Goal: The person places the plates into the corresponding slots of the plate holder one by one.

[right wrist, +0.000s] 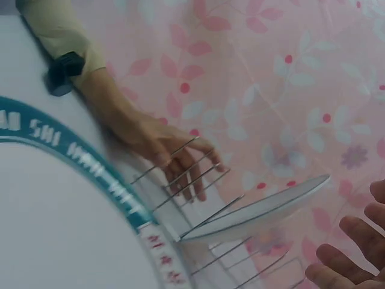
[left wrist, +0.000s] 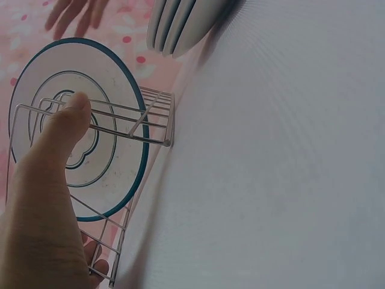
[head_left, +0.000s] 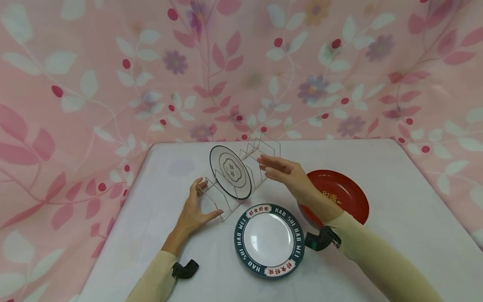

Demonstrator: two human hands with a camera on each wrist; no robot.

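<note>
While gripping the near end of a wire dish rack (left wrist: 130,134) in the left hand (head_left: 191,216), hovers with the right hand (head_left: 292,176), fingers apart, seemingly clear of the rack, beside a white plate (head_left: 231,171) tilted within it. On the white table (head_left: 407,209), faces a teal-rimmed plate (head_left: 268,240) and, farther right, a red plate (head_left: 347,195).

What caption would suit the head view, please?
Left grip holds a wire rack bearing one plate; right grip hovers nearby, empty.

There is one left grip (head_left: 193,214), one right grip (head_left: 290,177), one wire rack (left wrist: 133,133), one white plate (head_left: 231,171), at least three dark-rimmed plates (head_left: 268,241), at least one red plate (head_left: 350,195), two wrist devices (head_left: 185,269), one counter (head_left: 388,184).
</note>
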